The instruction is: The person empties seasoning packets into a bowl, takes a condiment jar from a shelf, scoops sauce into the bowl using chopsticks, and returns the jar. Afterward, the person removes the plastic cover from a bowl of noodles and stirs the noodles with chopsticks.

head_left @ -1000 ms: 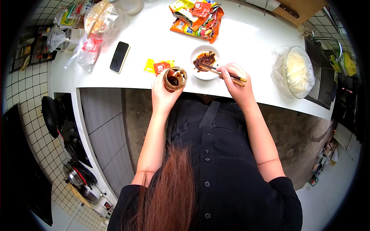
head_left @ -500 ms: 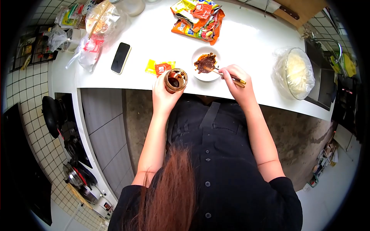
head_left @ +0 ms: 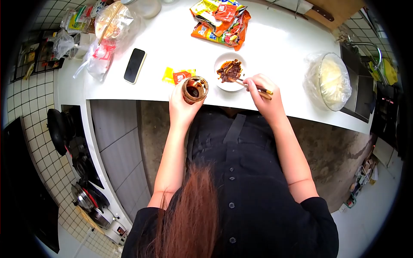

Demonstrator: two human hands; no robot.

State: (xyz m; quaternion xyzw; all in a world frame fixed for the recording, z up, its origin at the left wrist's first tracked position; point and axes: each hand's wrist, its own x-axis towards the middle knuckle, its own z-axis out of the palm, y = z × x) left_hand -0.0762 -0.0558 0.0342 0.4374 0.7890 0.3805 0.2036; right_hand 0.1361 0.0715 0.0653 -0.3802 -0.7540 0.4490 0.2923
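Observation:
My left hand (head_left: 183,106) is wrapped round an open glass jar (head_left: 195,90), tilted so that dark sauce shows inside and on its walls. Between the fingers of my right hand (head_left: 267,95) is a pair of chopsticks (head_left: 260,89) with gold-coloured ends. Their tips reach into a dark red-brown, oily paste (head_left: 230,70) in a small white bowl (head_left: 229,87). Just behind the jar, a yellow packet and a red packet (head_left: 180,76) lie on the white counter (head_left: 266,56).
Orange and yellow food bags (head_left: 221,26) lie behind the bowl. A phone (head_left: 135,65) is at left, near plastic bags (head_left: 101,60). At right stands a plastic-covered bowl of pale food (head_left: 333,81) beside the sink (head_left: 360,92). A knife (head_left: 320,11) lies at the back.
In the bowl, the chopsticks have shifted slightly and the paste looks looser and changed in shape. The jar has moved a touch to the left and stays in my left hand.

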